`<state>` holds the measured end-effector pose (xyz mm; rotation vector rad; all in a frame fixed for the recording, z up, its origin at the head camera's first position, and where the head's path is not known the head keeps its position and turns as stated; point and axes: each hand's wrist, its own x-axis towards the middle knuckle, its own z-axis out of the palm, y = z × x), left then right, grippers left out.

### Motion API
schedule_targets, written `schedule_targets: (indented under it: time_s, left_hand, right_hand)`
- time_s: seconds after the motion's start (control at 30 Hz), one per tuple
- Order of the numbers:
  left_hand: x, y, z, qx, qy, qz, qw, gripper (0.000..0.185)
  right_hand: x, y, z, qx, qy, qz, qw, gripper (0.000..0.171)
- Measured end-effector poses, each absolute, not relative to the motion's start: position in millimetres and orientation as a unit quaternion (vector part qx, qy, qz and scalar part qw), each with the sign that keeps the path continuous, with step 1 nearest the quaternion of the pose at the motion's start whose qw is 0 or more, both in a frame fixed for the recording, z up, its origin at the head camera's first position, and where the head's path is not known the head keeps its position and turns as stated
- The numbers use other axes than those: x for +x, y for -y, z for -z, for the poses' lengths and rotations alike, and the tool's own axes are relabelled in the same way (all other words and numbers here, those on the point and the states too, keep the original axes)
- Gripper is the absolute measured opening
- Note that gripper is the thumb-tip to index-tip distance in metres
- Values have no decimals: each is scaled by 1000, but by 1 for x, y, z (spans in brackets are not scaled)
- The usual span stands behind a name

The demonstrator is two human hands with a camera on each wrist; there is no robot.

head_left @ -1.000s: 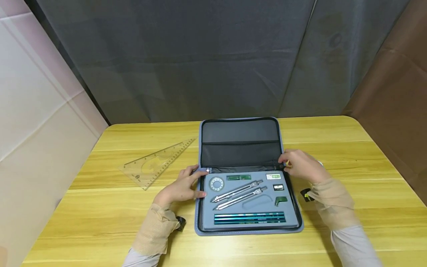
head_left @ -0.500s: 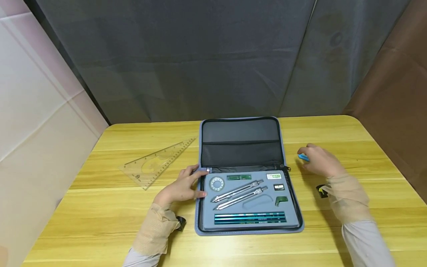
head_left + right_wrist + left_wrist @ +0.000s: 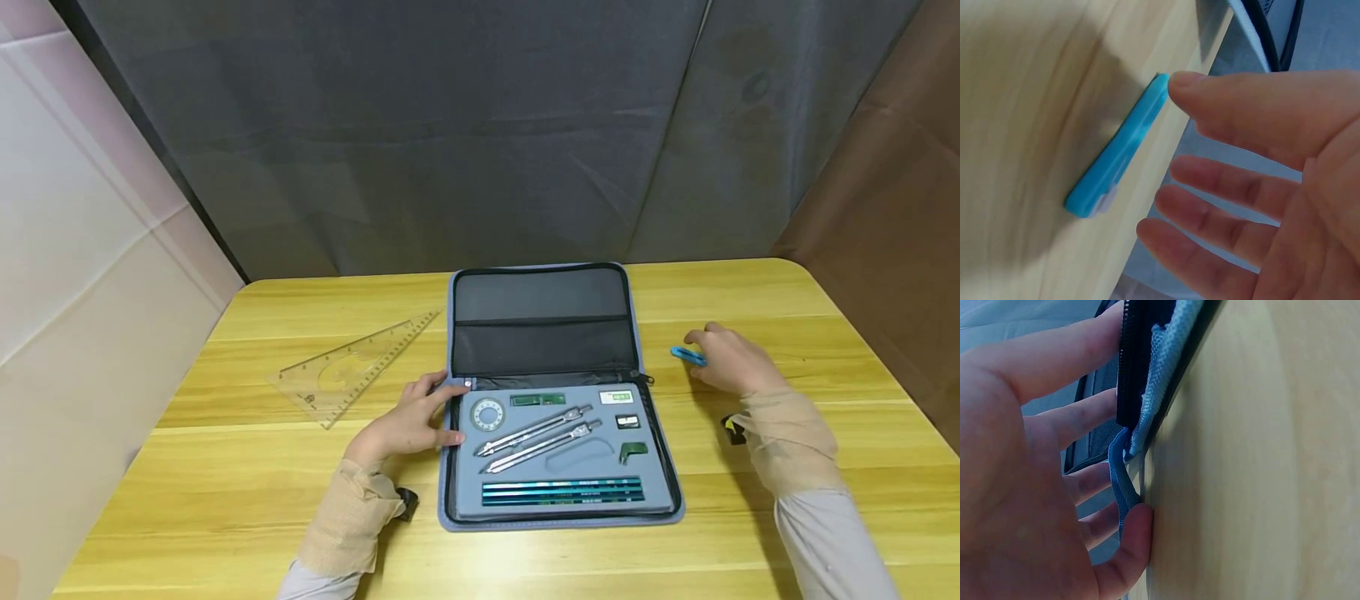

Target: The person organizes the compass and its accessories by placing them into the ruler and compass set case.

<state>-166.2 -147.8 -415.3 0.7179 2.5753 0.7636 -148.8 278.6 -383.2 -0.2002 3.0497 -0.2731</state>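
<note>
An open grey zip case [image 3: 540, 329] lies mid-table, its foam tray holding two metal compasses [image 3: 536, 433], pencils [image 3: 562, 490], a round protractor [image 3: 487, 413] and small pieces. My left hand [image 3: 448, 410] rests on the case's left edge [image 3: 1154, 381], fingers straight across the zipper and thumb by the blue loop [image 3: 1121, 487]. To the right of the case a small blue piece [image 3: 687, 356] lies on the wood. My right hand [image 3: 720, 357] hovers beside it with fingers spread; in the right wrist view the thumb tip is at the end of the blue piece [image 3: 1119, 147], which it does not grip.
A clear set square [image 3: 352, 367] lies on the yellow wooden table [image 3: 225, 500] left of the case. A dark curtain hangs behind the far edge. A pale panel stands on the left and a brown one on the right.
My right hand left the case's right zipper edge, moved right with the small blue piece, and now has its fingers spread with the piece lying on the table. The left hand stayed put.
</note>
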Motion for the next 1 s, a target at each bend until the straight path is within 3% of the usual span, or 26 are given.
schedule_targets:
  time_s: [1.0]
  left_hand:
    - [-164,149,414,257,-910,-274,176,60]
  right_hand:
    - [-154,-296,401,-71,-986,133,70,37]
